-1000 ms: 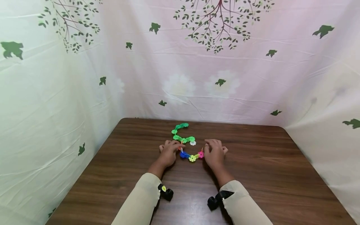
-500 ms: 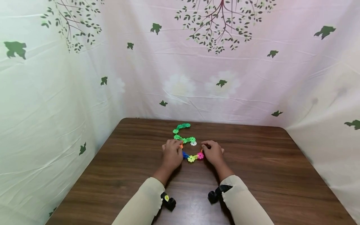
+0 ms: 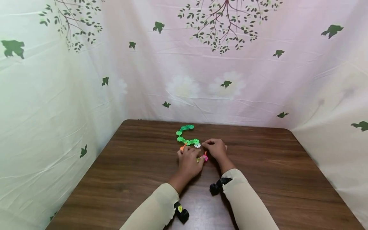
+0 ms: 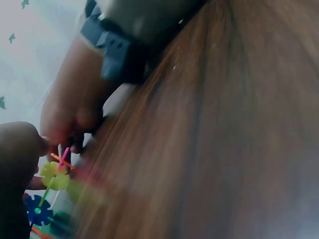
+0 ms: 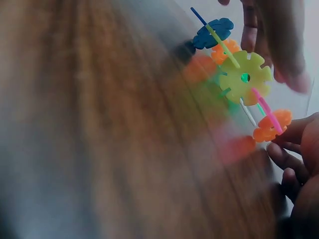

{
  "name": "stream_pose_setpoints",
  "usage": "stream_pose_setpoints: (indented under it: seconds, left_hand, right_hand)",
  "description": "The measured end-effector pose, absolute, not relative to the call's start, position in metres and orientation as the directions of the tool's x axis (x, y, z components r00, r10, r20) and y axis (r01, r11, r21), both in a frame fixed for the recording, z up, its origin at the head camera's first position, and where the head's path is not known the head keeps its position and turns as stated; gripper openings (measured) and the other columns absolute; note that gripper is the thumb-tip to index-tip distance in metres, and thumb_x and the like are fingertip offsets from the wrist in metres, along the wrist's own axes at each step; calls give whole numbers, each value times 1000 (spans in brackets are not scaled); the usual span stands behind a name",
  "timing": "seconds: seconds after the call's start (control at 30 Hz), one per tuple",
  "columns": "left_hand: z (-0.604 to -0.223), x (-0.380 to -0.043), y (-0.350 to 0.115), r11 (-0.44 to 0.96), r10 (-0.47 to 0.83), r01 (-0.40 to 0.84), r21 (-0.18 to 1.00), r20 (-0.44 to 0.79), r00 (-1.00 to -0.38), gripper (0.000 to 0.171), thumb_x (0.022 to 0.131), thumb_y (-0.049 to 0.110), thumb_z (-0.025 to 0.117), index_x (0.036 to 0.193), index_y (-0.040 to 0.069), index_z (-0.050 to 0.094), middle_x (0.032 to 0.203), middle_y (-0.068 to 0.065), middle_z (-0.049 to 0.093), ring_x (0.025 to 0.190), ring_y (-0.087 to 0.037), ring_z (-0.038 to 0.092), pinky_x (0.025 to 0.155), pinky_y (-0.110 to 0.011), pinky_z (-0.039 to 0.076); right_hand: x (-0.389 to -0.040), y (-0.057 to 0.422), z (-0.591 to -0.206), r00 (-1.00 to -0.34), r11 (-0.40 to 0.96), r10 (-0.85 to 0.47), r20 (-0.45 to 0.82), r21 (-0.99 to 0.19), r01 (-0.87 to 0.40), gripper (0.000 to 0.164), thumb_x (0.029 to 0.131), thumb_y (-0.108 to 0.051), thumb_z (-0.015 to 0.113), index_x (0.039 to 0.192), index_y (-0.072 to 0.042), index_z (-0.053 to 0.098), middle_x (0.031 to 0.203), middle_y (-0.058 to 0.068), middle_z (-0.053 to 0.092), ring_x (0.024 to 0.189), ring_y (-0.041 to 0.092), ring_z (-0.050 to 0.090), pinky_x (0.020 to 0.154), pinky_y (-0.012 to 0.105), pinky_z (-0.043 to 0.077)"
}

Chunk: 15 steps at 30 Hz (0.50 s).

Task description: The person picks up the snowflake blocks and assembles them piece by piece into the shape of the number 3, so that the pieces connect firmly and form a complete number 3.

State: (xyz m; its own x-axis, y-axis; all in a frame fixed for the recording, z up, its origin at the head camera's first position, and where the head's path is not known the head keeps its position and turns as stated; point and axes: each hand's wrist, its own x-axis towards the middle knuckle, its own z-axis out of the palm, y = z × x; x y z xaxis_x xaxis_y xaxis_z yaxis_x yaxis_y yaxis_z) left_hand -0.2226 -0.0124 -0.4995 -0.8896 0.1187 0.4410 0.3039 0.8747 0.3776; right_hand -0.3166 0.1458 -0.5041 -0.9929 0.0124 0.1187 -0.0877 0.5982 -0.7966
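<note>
Colourful interlocking flower discs lie joined in a curving chain on the brown table (image 3: 123, 179). Its far stretch is green discs (image 3: 180, 139), beside a white disc (image 3: 197, 145). My left hand (image 3: 189, 161) spreads over the near stretch, hiding part of it, its fingers loosely bent around the yellow disc (image 5: 245, 78) and pink disc (image 3: 205, 158). A blue disc (image 5: 213, 33) joins the yellow one. My right hand (image 3: 216, 149) has thumb and finger close together right of the white disc, close to an orange disc (image 5: 273, 125); I cannot tell whether they hold anything.
Cream sleeves cover both arms, with a black wrist camera (image 3: 181, 213) on the left and another black wrist camera (image 3: 219, 186) on the right. Leaf-printed cloth (image 3: 184, 64) hangs behind the table and along both its sides.
My left hand has slid right along the near stretch, uncovering an orange disc and covering the blue one. My right hand has moved left and slightly away, nearer the white disc.
</note>
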Motion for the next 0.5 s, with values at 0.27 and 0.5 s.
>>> stream_pose_setpoints:
  seconds: [0.27,0.5]
  left_hand:
    - [-503,-229,0,899,114,293,326,471,-875,25,103,39,76,118,21,84,121,3,83,119,-25,64,103,-62,39]
    - [-506,-231,6,917,105,277,287,497,-862,16,103,37,77,105,23,84,112,3,84,112,-27,64,99,-61,39]
  right_hand:
    - [-324,139,-508,-990,671,1,141,-734,-103,27,91,-43,88,93,-16,85,99,5,84,108,35,74,110,59,29]
    - [-325,138,-510,-990,688,28,138,-721,-82,25,88,-41,90,91,-17,85,97,4,84,105,35,74,107,56,31]
